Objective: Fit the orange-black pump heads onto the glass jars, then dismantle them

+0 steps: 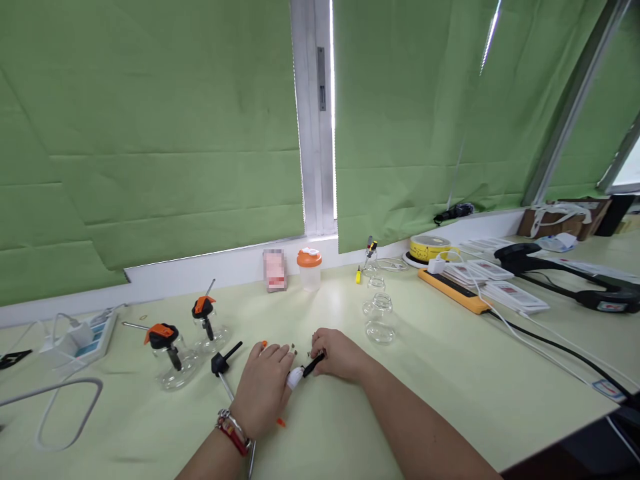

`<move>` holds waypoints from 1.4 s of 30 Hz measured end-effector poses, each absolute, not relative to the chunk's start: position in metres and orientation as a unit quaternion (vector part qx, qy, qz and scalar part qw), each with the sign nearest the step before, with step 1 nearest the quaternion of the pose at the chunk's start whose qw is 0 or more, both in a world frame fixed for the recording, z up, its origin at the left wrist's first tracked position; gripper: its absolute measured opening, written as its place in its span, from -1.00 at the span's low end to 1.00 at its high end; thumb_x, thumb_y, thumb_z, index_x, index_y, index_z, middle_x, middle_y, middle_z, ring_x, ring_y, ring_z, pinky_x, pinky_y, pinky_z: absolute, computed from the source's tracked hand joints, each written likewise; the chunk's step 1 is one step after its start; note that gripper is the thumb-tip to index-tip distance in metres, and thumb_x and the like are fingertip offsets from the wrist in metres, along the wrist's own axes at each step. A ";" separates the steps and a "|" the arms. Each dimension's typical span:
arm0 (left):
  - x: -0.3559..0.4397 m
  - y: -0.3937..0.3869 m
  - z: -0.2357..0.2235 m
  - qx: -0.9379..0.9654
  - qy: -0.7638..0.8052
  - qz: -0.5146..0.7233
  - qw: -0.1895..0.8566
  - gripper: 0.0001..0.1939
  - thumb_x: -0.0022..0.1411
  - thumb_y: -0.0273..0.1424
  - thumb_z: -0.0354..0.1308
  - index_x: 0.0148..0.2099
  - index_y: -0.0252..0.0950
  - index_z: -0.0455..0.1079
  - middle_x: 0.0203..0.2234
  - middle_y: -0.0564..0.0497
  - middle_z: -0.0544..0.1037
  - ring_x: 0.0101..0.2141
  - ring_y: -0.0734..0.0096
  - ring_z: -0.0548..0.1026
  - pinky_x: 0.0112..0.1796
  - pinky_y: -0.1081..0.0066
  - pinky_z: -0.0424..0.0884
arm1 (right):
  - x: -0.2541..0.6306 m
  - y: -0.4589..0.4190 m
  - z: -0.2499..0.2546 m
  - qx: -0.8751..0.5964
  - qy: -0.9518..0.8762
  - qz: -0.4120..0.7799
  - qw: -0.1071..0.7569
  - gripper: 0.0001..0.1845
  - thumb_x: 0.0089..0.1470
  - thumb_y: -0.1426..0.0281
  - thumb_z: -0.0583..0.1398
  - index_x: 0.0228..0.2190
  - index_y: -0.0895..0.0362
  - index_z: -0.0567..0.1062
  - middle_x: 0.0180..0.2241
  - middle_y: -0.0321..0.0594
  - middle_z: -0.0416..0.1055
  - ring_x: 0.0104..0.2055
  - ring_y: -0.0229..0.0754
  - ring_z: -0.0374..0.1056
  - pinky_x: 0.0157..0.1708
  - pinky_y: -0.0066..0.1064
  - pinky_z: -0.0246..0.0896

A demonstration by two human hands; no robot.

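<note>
My right hand (337,353) is closed on a slim black stick-like part (314,364), low over the table. My left hand (263,383) lies palm down beside it, fingers stretched out. White wrapping (295,378) covers its thumb, close to the black part's end; contact is unclear. Orange bits (281,422) peek out around this hand, their shape mostly hidden. Tiny brown pieces (294,349) lie between the hands. Left of them is a black lid-like part (220,363) with a metal rod running under my left wrist. Two glass jars with black-and-orange tops (163,337) (203,307) stand further left.
Clear glass jars (380,327) stand right of my hands. Behind are an orange-lidded cup (309,270), a small blurred box (275,270) and screwdrivers (371,249) in a glass. A yellow tape roll (430,248), an orange power strip (454,291) and cables lie right; a white power strip (83,340) lies left.
</note>
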State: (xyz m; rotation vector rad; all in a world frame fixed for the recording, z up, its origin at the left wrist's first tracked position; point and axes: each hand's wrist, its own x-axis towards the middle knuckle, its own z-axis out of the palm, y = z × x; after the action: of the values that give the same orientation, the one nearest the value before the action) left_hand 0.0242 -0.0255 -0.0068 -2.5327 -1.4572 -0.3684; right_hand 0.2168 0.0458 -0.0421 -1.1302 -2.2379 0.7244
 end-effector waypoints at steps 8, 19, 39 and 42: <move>0.021 -0.025 -0.010 -0.857 -0.486 -0.135 0.103 -0.77 0.28 -0.37 -0.05 -0.16 -0.26 0.41 -0.12 -0.09 0.53 -0.12 0.15 0.42 -0.02 0.07 0.11 | 0.217 0.046 -0.042 -0.440 -0.828 0.258 0.232 -0.90 -0.20 0.46 0.29 -0.49 0.12 0.56 -0.33 -0.28 0.46 -0.33 -0.25 0.33 -0.36 -0.51 0.14; 0.011 -0.025 0.002 -0.831 -0.534 -0.131 0.091 -0.74 0.25 -0.27 -0.05 -0.25 -0.28 0.41 -0.34 -0.10 0.53 -0.26 0.15 0.43 -0.19 0.18 0.18 | 0.235 0.054 -0.045 -0.517 -0.786 0.241 0.240 -0.93 -0.21 0.49 0.26 -0.53 0.12 0.51 -0.34 -0.28 0.47 -0.34 -0.24 0.35 -0.42 -0.51 0.09; 0.008 -0.028 -0.004 -0.797 -0.600 -0.057 -0.042 -0.71 -0.04 -0.41 0.04 -0.19 -0.23 0.35 -0.31 -0.09 0.48 -0.30 0.12 0.46 -0.37 0.31 0.27 | 0.202 0.026 -0.040 -0.440 -0.774 0.386 0.244 -0.61 0.06 0.14 0.11 -0.58 0.18 0.46 -0.64 -0.36 0.21 -0.60 -0.37 0.01 -0.60 -0.51 -0.09; 0.010 -0.027 -0.008 -0.781 -0.613 -0.087 -0.080 -0.66 -0.05 -0.39 0.08 -0.15 -0.25 0.34 -0.25 -0.12 0.47 -0.24 0.12 0.45 -0.33 0.31 0.29 | 0.196 0.021 -0.045 -0.412 -0.788 0.416 0.193 -0.69 0.03 0.22 0.14 -0.57 0.18 0.47 -0.67 -0.39 0.18 -0.62 -0.38 -0.01 -0.62 -0.51 -0.12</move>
State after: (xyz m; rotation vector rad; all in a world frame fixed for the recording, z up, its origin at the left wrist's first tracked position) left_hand 0.0096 -0.0266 -0.0084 -2.5882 -2.0298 -0.2883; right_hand 0.1962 0.0213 -0.0455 -1.1551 -2.2098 1.1659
